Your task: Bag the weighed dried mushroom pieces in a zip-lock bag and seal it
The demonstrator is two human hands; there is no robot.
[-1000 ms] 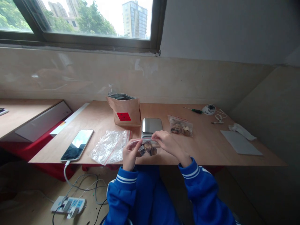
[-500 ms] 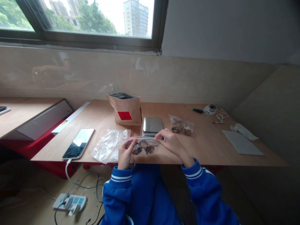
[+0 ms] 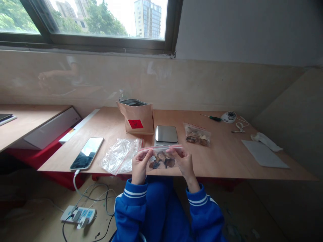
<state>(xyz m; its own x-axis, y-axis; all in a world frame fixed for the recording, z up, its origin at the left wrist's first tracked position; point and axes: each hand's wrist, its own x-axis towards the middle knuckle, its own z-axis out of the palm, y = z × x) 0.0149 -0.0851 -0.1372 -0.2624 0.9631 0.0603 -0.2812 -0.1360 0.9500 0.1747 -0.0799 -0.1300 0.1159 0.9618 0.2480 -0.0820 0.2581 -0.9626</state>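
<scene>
From the head camera, the left hand (image 3: 139, 165) and right hand (image 3: 183, 162) are holding a small clear bag (image 3: 161, 157) of dark pieces upright just above the table (image 3: 222, 158) edge, red strip uppermost. Both hands' fingers are pinching the bag's upper corners, thumbs pressing in front, near the scale (image 3: 166, 133).

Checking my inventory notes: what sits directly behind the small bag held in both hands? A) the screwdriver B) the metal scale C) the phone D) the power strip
B: the metal scale lies on the table just beyond the small bag held by the left hand and right hand.
</scene>
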